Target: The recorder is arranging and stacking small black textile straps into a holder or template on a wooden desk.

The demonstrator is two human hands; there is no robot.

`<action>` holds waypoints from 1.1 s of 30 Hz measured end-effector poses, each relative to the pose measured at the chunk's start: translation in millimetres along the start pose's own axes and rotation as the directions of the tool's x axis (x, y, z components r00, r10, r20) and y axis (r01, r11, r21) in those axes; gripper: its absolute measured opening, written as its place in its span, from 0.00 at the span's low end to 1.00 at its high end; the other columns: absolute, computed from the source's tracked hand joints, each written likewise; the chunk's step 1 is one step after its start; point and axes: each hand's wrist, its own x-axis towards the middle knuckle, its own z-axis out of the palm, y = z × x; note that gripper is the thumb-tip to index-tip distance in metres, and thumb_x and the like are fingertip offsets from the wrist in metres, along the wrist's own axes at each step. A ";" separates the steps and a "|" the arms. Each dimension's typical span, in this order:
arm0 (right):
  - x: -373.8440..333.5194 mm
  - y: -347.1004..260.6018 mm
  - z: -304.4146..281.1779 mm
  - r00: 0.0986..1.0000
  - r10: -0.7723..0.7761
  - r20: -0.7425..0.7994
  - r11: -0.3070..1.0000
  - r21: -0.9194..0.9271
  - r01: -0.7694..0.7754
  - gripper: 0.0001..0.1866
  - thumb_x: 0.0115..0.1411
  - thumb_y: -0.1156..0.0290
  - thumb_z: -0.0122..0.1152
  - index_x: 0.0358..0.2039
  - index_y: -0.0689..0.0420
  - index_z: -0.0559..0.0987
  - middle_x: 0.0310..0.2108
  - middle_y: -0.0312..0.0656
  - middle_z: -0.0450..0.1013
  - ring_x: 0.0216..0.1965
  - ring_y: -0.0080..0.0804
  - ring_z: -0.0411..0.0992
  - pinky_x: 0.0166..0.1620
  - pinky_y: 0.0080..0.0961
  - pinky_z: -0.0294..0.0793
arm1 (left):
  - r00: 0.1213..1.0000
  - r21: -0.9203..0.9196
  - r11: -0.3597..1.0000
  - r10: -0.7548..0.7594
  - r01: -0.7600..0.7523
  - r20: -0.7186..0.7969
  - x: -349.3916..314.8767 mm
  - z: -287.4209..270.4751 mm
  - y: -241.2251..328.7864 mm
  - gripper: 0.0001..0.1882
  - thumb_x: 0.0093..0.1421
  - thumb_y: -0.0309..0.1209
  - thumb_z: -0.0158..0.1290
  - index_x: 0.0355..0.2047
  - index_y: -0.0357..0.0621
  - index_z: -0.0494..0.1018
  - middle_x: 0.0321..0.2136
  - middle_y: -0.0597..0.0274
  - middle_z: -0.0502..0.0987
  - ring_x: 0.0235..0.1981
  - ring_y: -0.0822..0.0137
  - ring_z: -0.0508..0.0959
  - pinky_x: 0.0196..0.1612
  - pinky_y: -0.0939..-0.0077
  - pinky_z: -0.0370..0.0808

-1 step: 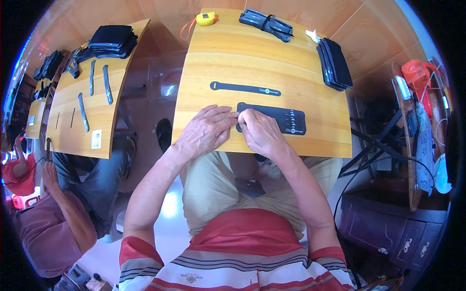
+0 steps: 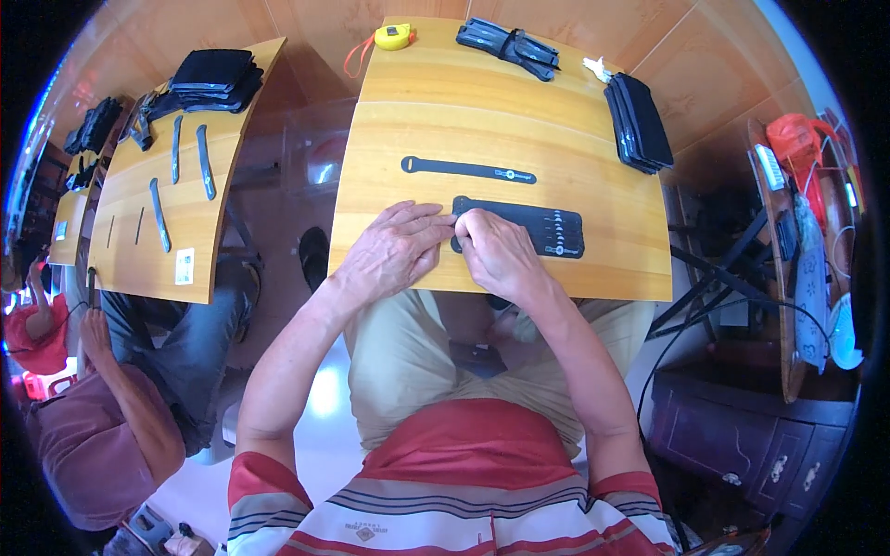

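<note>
A flat black panel of hook-and-loop straps [image 2: 533, 221], seemingly several laid side by side, lies on the wooden table [image 2: 385, 120] before me. Over its left end my right hand [image 2: 498, 252] is curled, thumb and fingers pinched together at the edge; the fingertips are partly hidden. My left hand [image 2: 397, 245] lies flat, fingers stretched to the right, their tips meeting the right hand at that end. Beyond both hands rests a single black strap [image 2: 468, 170] with a slotted round left end and a pale print near the right.
At the far edge are a yellow tape measure [image 2: 393, 37] with an orange cord and a bundle of black straps [image 2: 508, 48]. A black stack [image 2: 639, 123] sits far right. A co-worker [image 2: 111, 417] sits at the left table [image 2: 176, 269]. A cluttered shelf [image 2: 788, 278] stands right.
</note>
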 end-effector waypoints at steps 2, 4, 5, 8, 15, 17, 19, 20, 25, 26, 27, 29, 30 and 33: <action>-0.4 3.2 3.9 1.000 -0.007 -0.027 1.000 0.021 0.007 0.08 0.61 0.79 0.62 0.37 0.58 0.71 0.30 0.50 0.76 0.34 0.54 0.78 0.35 0.48 0.76 | 1.000 -0.016 1.000 -0.009 0.009 -0.002 -0.6 -0.1 -0.5 0.16 0.65 0.30 0.55 0.53 0.46 0.80 0.56 0.61 0.81 0.63 0.59 0.75 0.70 0.55 0.67; -1.8 5.0 4.0 0.998 -0.011 -0.055 0.999 0.043 0.014 0.09 0.60 0.79 0.63 0.37 0.58 0.72 0.30 0.49 0.76 0.32 0.52 0.78 0.33 0.46 0.76 | 1.000 -0.040 0.999 -0.019 0.019 0.012 -0.3 -1.1 0.1 0.15 0.65 0.30 0.55 0.52 0.46 0.81 0.56 0.62 0.80 0.64 0.60 0.74 0.70 0.55 0.66; -2.6 2.4 2.2 0.998 0.037 -0.053 0.996 0.084 -0.032 0.10 0.59 0.80 0.65 0.37 0.58 0.72 0.29 0.49 0.76 0.29 0.49 0.78 0.32 0.44 0.76 | 1.000 -0.039 0.999 -0.020 0.020 0.012 -0.8 -1.5 0.2 0.15 0.65 0.30 0.55 0.52 0.46 0.81 0.56 0.62 0.80 0.64 0.60 0.74 0.70 0.55 0.66; -4.3 1.8 4.1 0.995 0.072 -0.065 0.991 0.113 -0.064 0.12 0.56 0.81 0.67 0.39 0.59 0.73 0.30 0.47 0.77 0.25 0.43 0.77 0.30 0.39 0.76 | 0.999 -0.039 0.999 -0.019 0.021 0.039 -1.3 -2.0 0.1 0.15 0.66 0.30 0.55 0.51 0.47 0.82 0.58 0.62 0.80 0.64 0.60 0.74 0.71 0.55 0.65; -3.3 1.2 5.2 0.994 -0.008 -0.111 0.996 0.088 0.018 0.18 0.55 0.82 0.67 0.47 0.59 0.77 0.37 0.46 0.81 0.32 0.44 0.82 0.35 0.36 0.81 | 0.999 -0.068 0.998 -0.014 0.017 0.049 -1.1 -3.3 -1.7 0.16 0.66 0.31 0.55 0.53 0.50 0.82 0.58 0.61 0.79 0.65 0.60 0.73 0.71 0.54 0.64; -4.0 1.9 6.0 0.994 -0.011 -0.108 0.997 0.074 0.020 0.18 0.55 0.82 0.66 0.47 0.59 0.77 0.37 0.46 0.81 0.34 0.45 0.82 0.36 0.38 0.82 | 0.999 -0.065 0.998 -0.012 0.016 0.051 -1.1 -3.6 -2.1 0.16 0.66 0.31 0.55 0.53 0.50 0.82 0.58 0.61 0.79 0.65 0.60 0.73 0.71 0.54 0.64; -4.1 2.0 6.0 0.994 -0.015 -0.104 0.998 0.060 0.021 0.17 0.56 0.81 0.65 0.47 0.59 0.77 0.37 0.46 0.81 0.35 0.47 0.82 0.37 0.39 0.82 | 0.999 -0.050 0.999 -0.003 0.006 0.054 -1.3 -3.1 -3.0 0.16 0.66 0.31 0.55 0.53 0.51 0.82 0.57 0.61 0.79 0.65 0.60 0.73 0.71 0.55 0.64; -3.7 2.0 5.6 0.995 -0.014 -0.097 0.998 0.057 0.019 0.16 0.56 0.81 0.65 0.46 0.59 0.77 0.37 0.46 0.81 0.35 0.48 0.82 0.37 0.40 0.82 | 0.999 -0.049 0.999 -0.002 0.005 0.055 -1.2 -3.1 -3.2 0.16 0.66 0.31 0.55 0.53 0.51 0.82 0.57 0.61 0.79 0.65 0.60 0.73 0.71 0.55 0.64; 4.0 1.2 3.0 0.999 0.001 -0.043 1.000 0.009 -0.001 0.15 0.57 0.79 0.63 0.45 0.59 0.76 0.35 0.48 0.81 0.34 0.51 0.81 0.36 0.44 0.81 | 0.997 -0.038 0.999 -0.013 0.016 0.071 0.1 -3.4 -2.9 0.15 0.66 0.31 0.55 0.52 0.49 0.83 0.57 0.61 0.80 0.64 0.60 0.74 0.72 0.56 0.64; 5.7 0.6 2.3 1.000 0.005 -0.013 1.000 -0.013 -0.005 0.15 0.57 0.79 0.63 0.45 0.60 0.76 0.34 0.48 0.80 0.34 0.52 0.81 0.36 0.44 0.80 | 0.997 -0.036 0.999 -0.013 0.016 0.071 0.1 -3.7 -2.2 0.15 0.66 0.31 0.55 0.52 0.49 0.83 0.57 0.61 0.80 0.64 0.60 0.74 0.72 0.56 0.64; 7.3 0.5 1.9 1.000 0.008 0.017 0.999 -0.034 -0.008 0.15 0.56 0.79 0.63 0.45 0.60 0.75 0.33 0.49 0.80 0.33 0.52 0.80 0.36 0.45 0.80 | 0.998 -0.036 0.999 -0.011 0.013 0.054 0.1 -3.9 -1.5 0.15 0.66 0.30 0.55 0.51 0.48 0.82 0.56 0.61 0.80 0.64 0.60 0.74 0.71 0.56 0.65; 9.9 1.9 0.5 0.999 0.017 0.044 0.999 -0.035 -0.015 0.16 0.56 0.78 0.63 0.46 0.60 0.75 0.32 0.49 0.79 0.33 0.53 0.80 0.36 0.46 0.80 | 0.999 -0.036 0.999 -0.008 0.010 0.036 1.1 -4.2 -0.3 0.15 0.65 0.29 0.55 0.50 0.46 0.82 0.56 0.60 0.80 0.63 0.60 0.75 0.70 0.57 0.66; 10.5 2.6 -0.3 0.997 0.026 0.071 0.999 -0.036 -0.024 0.16 0.57 0.78 0.63 0.46 0.61 0.74 0.32 0.49 0.79 0.32 0.53 0.80 0.36 0.46 0.80 | 1.000 -0.046 0.999 0.010 -0.009 0.015 2.5 -4.5 -0.2 0.14 0.64 0.28 0.55 0.49 0.45 0.82 0.55 0.60 0.81 0.62 0.60 0.75 0.69 0.58 0.67; 10.3 3.2 -1.1 0.997 0.020 0.080 0.999 -0.037 -0.017 0.16 0.57 0.78 0.63 0.46 0.61 0.75 0.34 0.50 0.79 0.34 0.53 0.80 0.36 0.46 0.80 | 0.999 -0.051 0.998 0.028 -0.029 -0.016 4.4 -5.0 1.5 0.14 0.63 0.27 0.55 0.48 0.43 0.82 0.54 0.59 0.81 0.61 0.59 0.77 0.67 0.59 0.69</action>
